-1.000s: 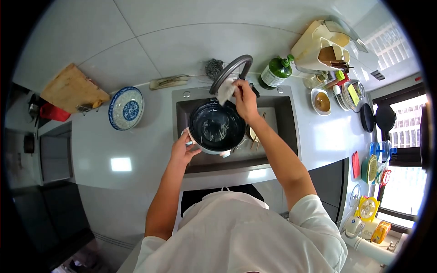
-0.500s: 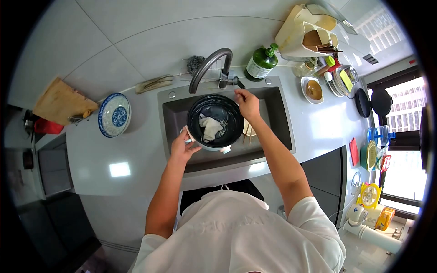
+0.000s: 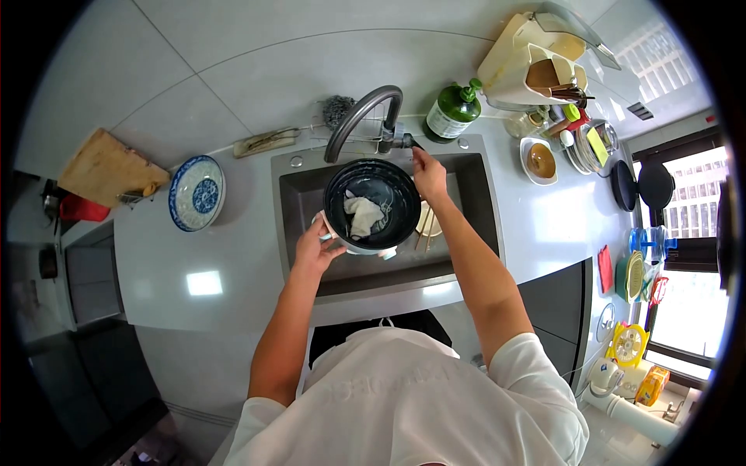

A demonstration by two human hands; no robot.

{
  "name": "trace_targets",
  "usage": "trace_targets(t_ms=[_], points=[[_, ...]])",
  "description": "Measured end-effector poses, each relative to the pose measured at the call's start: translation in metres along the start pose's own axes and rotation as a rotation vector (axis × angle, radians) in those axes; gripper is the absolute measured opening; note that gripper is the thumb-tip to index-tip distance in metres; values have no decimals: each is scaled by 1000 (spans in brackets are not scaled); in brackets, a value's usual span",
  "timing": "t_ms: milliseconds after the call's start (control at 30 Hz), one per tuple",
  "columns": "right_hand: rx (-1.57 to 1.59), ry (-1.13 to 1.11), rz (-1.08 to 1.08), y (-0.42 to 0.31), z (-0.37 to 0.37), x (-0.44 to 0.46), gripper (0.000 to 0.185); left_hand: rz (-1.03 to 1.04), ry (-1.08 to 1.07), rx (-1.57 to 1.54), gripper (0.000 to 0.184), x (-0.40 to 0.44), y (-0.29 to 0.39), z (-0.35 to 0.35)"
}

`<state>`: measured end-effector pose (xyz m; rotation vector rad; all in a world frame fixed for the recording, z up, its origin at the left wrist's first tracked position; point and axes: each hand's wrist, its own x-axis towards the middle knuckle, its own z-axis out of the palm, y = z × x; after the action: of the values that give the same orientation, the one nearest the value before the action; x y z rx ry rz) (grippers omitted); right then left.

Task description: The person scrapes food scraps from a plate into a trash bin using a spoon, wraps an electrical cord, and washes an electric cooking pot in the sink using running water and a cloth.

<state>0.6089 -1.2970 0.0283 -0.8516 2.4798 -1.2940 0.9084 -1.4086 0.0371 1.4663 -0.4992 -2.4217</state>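
White cloth now in round black pot, my left hand clamping it | freed right hand at metal lever, sink's back edge, grip unclear

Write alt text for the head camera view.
A person's left hand holds a dark-lined pot with a white cloth inside over a sink, right hand at the faucet lever. A green bottle stands behind; a patterned bowl sits left.
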Motion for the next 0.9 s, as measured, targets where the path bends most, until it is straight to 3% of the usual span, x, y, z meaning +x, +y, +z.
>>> trace_targets(t_ms=[100,400,500,567,633,667,800,900], points=[[12,8,-37,-1,-2,0,33,2,29,-27,35,5,0,-1],[72,32,-37,-4,2,-6,29,-4,65,-21,37,8,2,-5],[109,-49,-165,-35,10,-28,24,9,66,-10,38,8,2,-13],[127,-323,-241,-63,14,-50,19,23,48,-6,40,6,4,-17],[-166,-553,-357,-79,28,-71,36,39,41,-12,40,1,5,-22],[-277,-651,-310,-87,36,-83,43,48,44,-19,40,-2,5,-23],[-171,-770,-444,-95,71,-116,39,53,62,-23,38,-20,7,-25],[-253,-650,-516,-100,99,-112,33,48,28,31,41,-22,2,-39]])
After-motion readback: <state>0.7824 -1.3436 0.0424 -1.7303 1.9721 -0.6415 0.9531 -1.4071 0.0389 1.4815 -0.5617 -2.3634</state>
